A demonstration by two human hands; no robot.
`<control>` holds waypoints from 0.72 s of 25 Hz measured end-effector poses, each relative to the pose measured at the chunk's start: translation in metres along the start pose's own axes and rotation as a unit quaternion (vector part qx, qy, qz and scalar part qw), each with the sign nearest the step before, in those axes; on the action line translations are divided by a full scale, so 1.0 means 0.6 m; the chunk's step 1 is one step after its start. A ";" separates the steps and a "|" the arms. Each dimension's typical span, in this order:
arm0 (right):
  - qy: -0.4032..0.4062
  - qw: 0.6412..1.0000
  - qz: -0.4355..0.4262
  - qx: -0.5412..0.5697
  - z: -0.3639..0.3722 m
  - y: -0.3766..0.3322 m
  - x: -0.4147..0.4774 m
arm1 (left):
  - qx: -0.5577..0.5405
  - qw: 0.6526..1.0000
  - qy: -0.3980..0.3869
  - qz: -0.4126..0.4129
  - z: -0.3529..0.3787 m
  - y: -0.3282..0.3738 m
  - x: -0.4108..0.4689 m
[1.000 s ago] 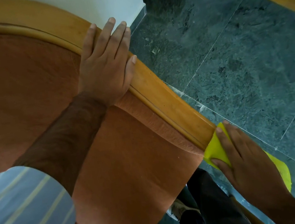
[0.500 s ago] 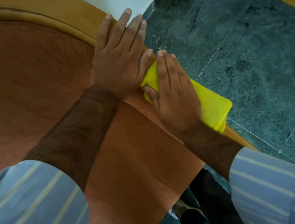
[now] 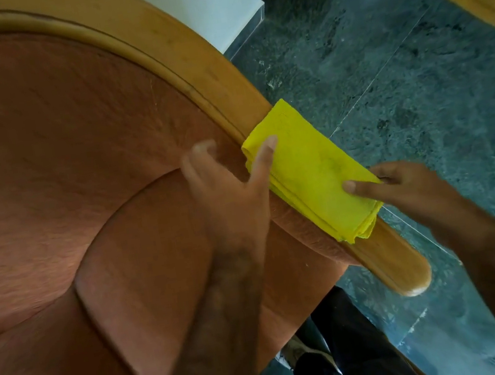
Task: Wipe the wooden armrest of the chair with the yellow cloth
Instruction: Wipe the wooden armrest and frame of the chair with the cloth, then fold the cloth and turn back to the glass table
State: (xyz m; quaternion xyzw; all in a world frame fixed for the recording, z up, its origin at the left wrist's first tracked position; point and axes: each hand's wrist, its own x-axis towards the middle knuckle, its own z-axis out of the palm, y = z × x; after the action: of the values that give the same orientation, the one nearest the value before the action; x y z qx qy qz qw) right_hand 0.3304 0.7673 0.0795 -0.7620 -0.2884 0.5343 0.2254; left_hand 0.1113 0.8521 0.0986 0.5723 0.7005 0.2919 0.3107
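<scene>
Pinched at its outer edge between thumb and fingers of the right hand, the folded yellow cloth lies draped over the wooden armrest, partway along its curve. One fingertip of the left hand presses the cloth's inner edge, other fingers spread above the orange upholstery. Motion blur smears that hand, so whether its thumb touches anything seems unclear. Both forearms run out of view.

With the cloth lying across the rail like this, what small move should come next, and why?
Probably slide the yellow cloth down the wooden armrest toward its rounded tip. The cloth lies folded across the rail, the left hand touching its upper edge, the right hand pinching its outer corner, and the bare end below is uncovered.
</scene>
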 end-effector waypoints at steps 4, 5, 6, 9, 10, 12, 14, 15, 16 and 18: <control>0.015 0.996 -0.043 0.071 -0.001 -0.032 -0.015 | -0.223 0.946 -0.070 -0.225 0.014 0.003 -0.017; -0.010 0.992 -0.050 0.119 0.001 -0.043 -0.021 | -0.280 0.930 -0.065 -0.228 -0.001 -0.005 -0.010; -0.038 0.985 -0.051 0.161 0.008 -0.054 -0.027 | -0.338 0.911 -0.062 -0.228 -0.025 -0.016 -0.006; -0.103 0.970 -0.051 0.212 0.057 -0.092 -0.046 | -0.448 0.867 -0.042 -0.213 -0.117 -0.063 -0.014; -0.119 0.967 -0.053 0.221 0.083 -0.107 -0.053 | -0.460 0.860 -0.020 -0.218 -0.152 -0.084 -0.023; -0.150 0.958 -0.057 0.237 0.136 -0.132 -0.064 | -0.482 0.844 0.026 -0.233 -0.212 -0.130 -0.048; -0.190 0.953 -0.072 0.226 0.193 -0.157 -0.078 | -0.493 0.831 0.073 -0.247 -0.270 -0.178 -0.082; -0.208 0.953 -0.081 0.207 0.224 -0.168 -0.086 | -0.495 0.827 0.096 -0.249 -0.297 -0.202 -0.103; -0.230 0.952 -0.090 0.181 0.263 -0.177 -0.099 | -0.494 0.823 0.127 -0.249 -0.329 -0.230 -0.132; -0.266 0.948 -0.105 0.137 0.324 -0.192 -0.125 | -0.490 0.815 0.174 -0.257 -0.375 -0.267 -0.187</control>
State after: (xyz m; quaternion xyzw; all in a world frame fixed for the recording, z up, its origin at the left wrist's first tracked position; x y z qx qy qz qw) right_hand 0.1042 0.8078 0.1421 -0.5189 -0.3401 0.7256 0.2977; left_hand -0.1441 0.7016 0.1306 0.0832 0.6290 0.6007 0.4864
